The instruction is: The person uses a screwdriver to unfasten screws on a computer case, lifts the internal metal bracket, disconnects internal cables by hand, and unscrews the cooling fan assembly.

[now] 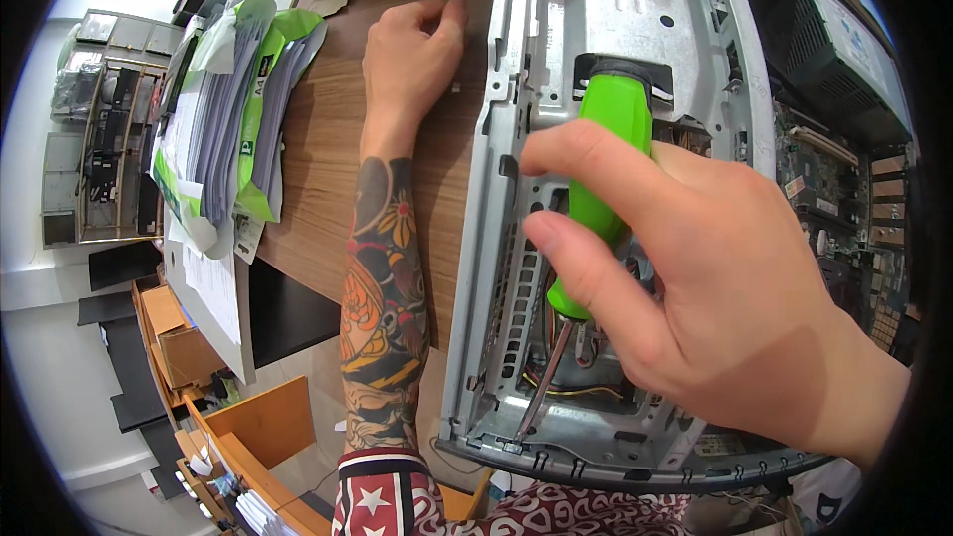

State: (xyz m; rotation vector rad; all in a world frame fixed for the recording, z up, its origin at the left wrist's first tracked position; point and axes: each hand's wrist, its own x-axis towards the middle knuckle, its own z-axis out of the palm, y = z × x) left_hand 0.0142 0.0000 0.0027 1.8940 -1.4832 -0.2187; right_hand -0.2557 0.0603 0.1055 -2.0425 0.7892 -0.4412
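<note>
While I look down through the head view, a brown wood-grain desk (318, 169) runs under wrapped paper stacks (223, 129), with pale walls and orange-brown furniture (260, 422) beyond. Between my two hands lies an open computer case (556, 40), its silver frame punched with holes. My right hand (715, 258) grasps a screwdriver (615, 119) over that frame; its handle is bright green, its thin metal shaft slanting toward the near edge. My left hand (412, 60) is curled beside the case, its contents, if any, hidden.
</note>
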